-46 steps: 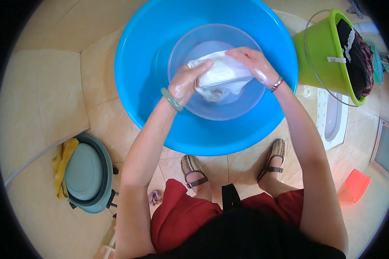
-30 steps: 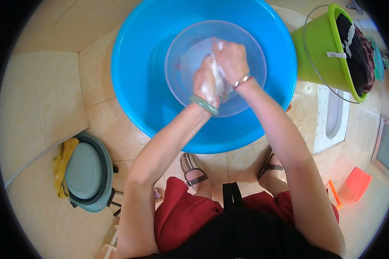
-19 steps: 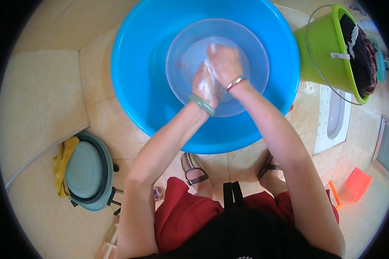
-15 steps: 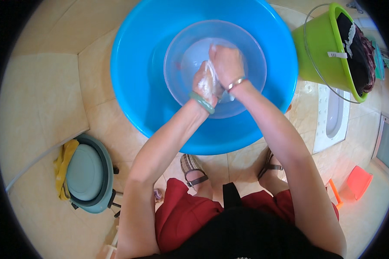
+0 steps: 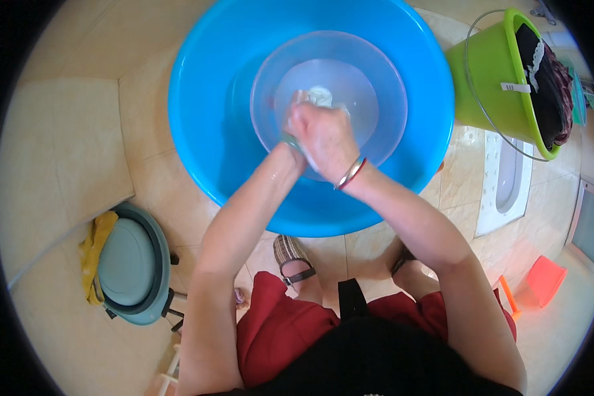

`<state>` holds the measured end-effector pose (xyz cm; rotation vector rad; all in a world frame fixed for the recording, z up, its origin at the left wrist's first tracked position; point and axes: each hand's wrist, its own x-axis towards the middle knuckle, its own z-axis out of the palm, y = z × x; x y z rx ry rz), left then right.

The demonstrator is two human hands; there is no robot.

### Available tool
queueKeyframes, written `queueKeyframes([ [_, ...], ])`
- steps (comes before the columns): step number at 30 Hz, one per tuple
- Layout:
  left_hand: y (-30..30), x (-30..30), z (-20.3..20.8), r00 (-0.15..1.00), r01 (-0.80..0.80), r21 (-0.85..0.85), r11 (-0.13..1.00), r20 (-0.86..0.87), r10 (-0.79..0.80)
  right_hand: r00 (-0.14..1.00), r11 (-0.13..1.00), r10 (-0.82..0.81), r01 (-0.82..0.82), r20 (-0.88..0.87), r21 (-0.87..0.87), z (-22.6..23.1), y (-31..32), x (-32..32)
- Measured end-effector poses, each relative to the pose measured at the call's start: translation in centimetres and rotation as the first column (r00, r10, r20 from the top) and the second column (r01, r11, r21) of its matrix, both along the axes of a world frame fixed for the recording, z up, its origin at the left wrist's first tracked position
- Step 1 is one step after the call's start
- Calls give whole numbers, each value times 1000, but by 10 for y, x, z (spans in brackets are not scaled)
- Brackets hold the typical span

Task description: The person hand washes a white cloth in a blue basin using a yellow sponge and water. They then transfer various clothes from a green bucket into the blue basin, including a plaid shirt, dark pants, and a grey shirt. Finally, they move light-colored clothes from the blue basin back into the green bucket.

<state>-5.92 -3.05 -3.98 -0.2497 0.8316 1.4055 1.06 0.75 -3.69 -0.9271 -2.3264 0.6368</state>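
Our right hand [image 5: 327, 137], blurred, looks clenched on a bunched white cloth [image 5: 320, 96], fingers curled over toward the left wrist. Most of our left hand [image 5: 296, 105] lies hidden beneath it, so we cannot tell how its fingers stand. The two hands are pressed together at about 7 o'clock of the clear basin [image 5: 391, 79], above its floor.

What could go wrong, we judge, comes from wetness: slick skin and sodden fabric could let the cloth slide free and slap cloudy water [image 5: 362, 109] over the rim. With the wrists so close, our pale green bangle [image 5: 293, 142] could also snag the fabric or get knocked by the right knuckles.

Of the cloth we see only a rounded, crumpled tuft at 12 o'clock from our hands; it looks soft, thin and soaked, its edges lost in blur.

The basin sits inside a big blue tub [image 5: 208, 99]. Beyond the tub, a green bucket [image 5: 485, 86] of dark clothes [image 5: 541, 99] tilts at 3 o'clock, and a teal stool [image 5: 160, 261] draped with yellow fabric [image 5: 99, 254] stands at 8 o'clock.
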Motion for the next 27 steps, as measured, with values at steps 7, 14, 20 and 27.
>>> queueKeyframes([
  [7,-6,25,-8,979,-151,-13,988,-142,148,986,981,-96,117,134,-157,-16,47,2],
  [14,-8,-10,-16,996,31,119,992,79,-41,998,981,58,-62,-23,-182,34,-17,5],
  [20,-2,25,-14,982,-172,-43,984,-92,167,977,956,-123,164,174,-243,-6,45,-4],
  [27,-12,-7,-41,988,-78,263,962,149,40,999,977,21,-13,35,-214,9,3,2],
])
